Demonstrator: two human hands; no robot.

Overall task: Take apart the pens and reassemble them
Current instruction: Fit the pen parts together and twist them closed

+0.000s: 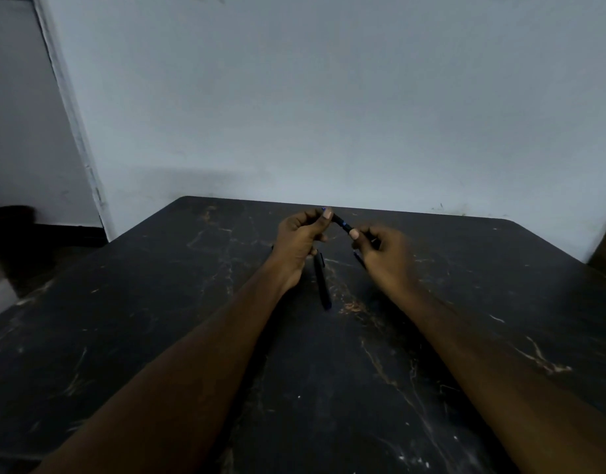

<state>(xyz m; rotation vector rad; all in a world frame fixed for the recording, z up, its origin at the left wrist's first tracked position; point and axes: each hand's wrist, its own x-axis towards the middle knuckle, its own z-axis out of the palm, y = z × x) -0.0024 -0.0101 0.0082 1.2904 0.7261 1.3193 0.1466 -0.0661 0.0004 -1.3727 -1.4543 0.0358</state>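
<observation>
The left hand (299,241) and right hand (383,254) each pinch an end of a black pen (340,224), its long axis running 10 to 4 o'clock between them; a second pen (321,282) lies on the tabletop (158,319) at 6 o'clock, nearer the left hand

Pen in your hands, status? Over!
Left hand and right hand both pinch slim black pen with blue band above dark marbled table. Second black pen lies on it. Nothing blocking.
</observation>
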